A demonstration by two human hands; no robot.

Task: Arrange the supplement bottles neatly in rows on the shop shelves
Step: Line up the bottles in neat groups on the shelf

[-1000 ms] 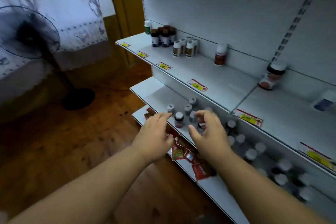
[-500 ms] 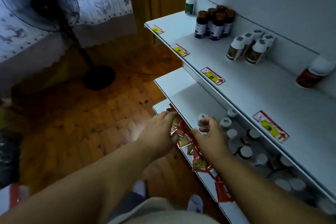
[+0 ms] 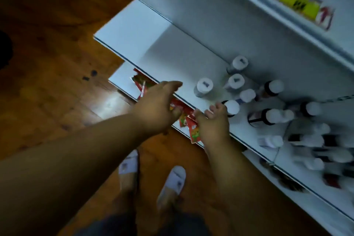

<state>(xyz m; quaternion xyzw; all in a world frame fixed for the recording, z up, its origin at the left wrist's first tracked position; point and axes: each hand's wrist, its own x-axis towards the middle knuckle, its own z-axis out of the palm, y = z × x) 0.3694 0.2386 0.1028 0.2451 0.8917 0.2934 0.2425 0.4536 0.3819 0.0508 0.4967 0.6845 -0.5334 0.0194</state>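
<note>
Right hand [image 3: 212,126] fingers [image 3: 220,110] touching white-capped bottle [image 3: 231,107].

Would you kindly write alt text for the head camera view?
Two bare hands reach over a white shelf edge: the right hand beside a white-capped bottle among loosely clustered supplement bottles, the left hand above red sachets below.

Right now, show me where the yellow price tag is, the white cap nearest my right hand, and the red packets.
yellow price tag [image 3: 298,5], head view, on its yellow middle.
white cap [image 3: 232,107], head view, on the cap's top.
red packets [image 3: 193,129], head view, on the packet by the right hand [image 3: 212,126].
</note>
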